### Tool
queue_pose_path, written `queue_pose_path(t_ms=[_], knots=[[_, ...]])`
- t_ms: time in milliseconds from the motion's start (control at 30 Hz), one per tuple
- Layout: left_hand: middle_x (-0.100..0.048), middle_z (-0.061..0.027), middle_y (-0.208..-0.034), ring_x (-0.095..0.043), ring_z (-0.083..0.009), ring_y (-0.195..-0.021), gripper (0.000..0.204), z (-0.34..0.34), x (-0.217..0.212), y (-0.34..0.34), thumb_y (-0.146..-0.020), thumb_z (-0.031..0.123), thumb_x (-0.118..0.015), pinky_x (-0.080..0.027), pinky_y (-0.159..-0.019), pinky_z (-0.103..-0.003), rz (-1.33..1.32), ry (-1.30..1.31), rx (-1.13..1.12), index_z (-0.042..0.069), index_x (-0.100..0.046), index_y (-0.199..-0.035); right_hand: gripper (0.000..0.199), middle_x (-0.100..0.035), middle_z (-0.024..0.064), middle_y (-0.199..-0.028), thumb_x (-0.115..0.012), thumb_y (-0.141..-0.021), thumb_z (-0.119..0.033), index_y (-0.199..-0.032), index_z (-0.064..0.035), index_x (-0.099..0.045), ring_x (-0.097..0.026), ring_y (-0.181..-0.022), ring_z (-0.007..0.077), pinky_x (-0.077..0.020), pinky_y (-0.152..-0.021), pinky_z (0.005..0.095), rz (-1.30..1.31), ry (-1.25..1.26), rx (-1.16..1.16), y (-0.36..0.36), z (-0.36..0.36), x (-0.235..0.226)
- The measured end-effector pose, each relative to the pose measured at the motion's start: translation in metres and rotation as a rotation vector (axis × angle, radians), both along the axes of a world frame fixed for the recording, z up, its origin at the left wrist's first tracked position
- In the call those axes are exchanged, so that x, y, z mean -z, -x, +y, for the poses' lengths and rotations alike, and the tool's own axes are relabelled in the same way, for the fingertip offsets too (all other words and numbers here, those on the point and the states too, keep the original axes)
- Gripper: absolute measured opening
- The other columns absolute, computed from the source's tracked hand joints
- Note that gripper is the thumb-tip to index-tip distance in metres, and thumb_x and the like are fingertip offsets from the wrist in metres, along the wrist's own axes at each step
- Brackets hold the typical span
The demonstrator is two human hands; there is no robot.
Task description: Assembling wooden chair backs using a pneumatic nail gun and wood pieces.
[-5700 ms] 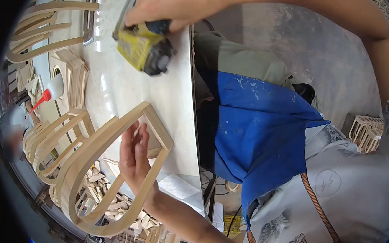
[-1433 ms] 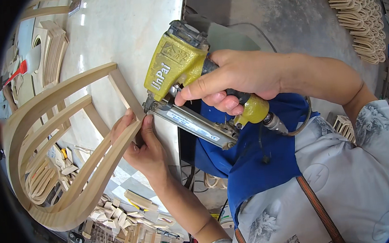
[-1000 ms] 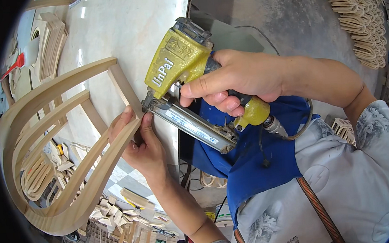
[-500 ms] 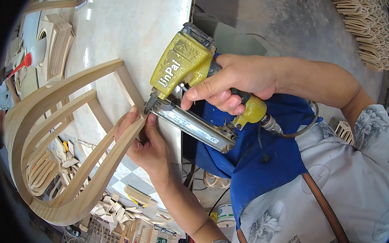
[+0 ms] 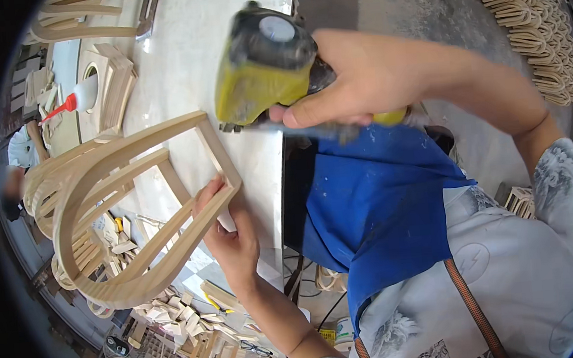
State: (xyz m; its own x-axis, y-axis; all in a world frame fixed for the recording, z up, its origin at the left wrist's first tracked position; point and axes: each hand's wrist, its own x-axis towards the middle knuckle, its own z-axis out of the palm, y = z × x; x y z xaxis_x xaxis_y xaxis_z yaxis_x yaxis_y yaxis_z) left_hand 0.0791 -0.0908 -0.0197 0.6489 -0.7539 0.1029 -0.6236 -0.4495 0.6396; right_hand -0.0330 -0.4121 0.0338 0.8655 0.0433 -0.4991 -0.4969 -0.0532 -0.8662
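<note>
My right hand (image 5: 366,78) is wrapped round the handle of a yellow and black nail gun (image 5: 262,80). The gun is blurred by motion and hangs above the table's edge, apart from the wood. My left hand (image 5: 230,237) grips a U-shaped pale wooden frame (image 5: 130,289) near the corner where its straight crosspiece (image 5: 213,144) meets the lower side. Some of the left fingers are hidden behind the wood. More curved frames of the same kind stand behind it.
On the pale table (image 5: 175,53) are a white bottle with a red nozzle (image 5: 86,94) and stacked wooden pieces (image 5: 118,91). Small wood offcuts (image 5: 175,309) are heaped at the lower left. Bundled U-shaped wooden pieces (image 5: 524,32) lie at far right. Another person (image 5: 21,146) is at far left.
My right hand has lifted the nail gun up and away from the frame's corner, where its nose was touching. The left hand still holds the frame, which appears slightly further right.
</note>
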Motion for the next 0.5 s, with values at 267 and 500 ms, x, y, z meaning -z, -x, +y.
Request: queue_pose_path(t_ms=[267,500], knots=[[-0.067,-0.0146,-0.126,-0.065,-0.0202,-0.115,0.031,-0.014,-0.015,-0.025,-0.109,0.006,-0.056,-0.051,-0.107,-0.035,0.493,0.330,-0.265,-0.002,-0.060,-0.139,0.012,-0.077,0.0176,-0.084,-0.071,-0.083,-0.014,-0.082,-0.0036,-0.076,-0.077,-0.085,0.0351,-0.0624,-0.068,0.0440,-0.801,1.354,-0.430,-0.041,-0.011,-0.004],[-0.069,-0.0067,-0.110,-0.065,-0.0109,-0.096,0.046,-0.048,-0.012,-0.061,-0.101,0.000,-0.069,-0.057,-0.083,-0.025,0.666,0.200,-0.224,-0.003,-0.056,-0.145,0.012,-0.077,0.0134,-0.082,-0.065,-0.088,-0.014,-0.088,-0.0026,-0.069,-0.078,-0.081,0.0340,-0.0626,-0.067,0.0445,-0.956,1.351,-0.506,-0.060,-0.028,0.038]])
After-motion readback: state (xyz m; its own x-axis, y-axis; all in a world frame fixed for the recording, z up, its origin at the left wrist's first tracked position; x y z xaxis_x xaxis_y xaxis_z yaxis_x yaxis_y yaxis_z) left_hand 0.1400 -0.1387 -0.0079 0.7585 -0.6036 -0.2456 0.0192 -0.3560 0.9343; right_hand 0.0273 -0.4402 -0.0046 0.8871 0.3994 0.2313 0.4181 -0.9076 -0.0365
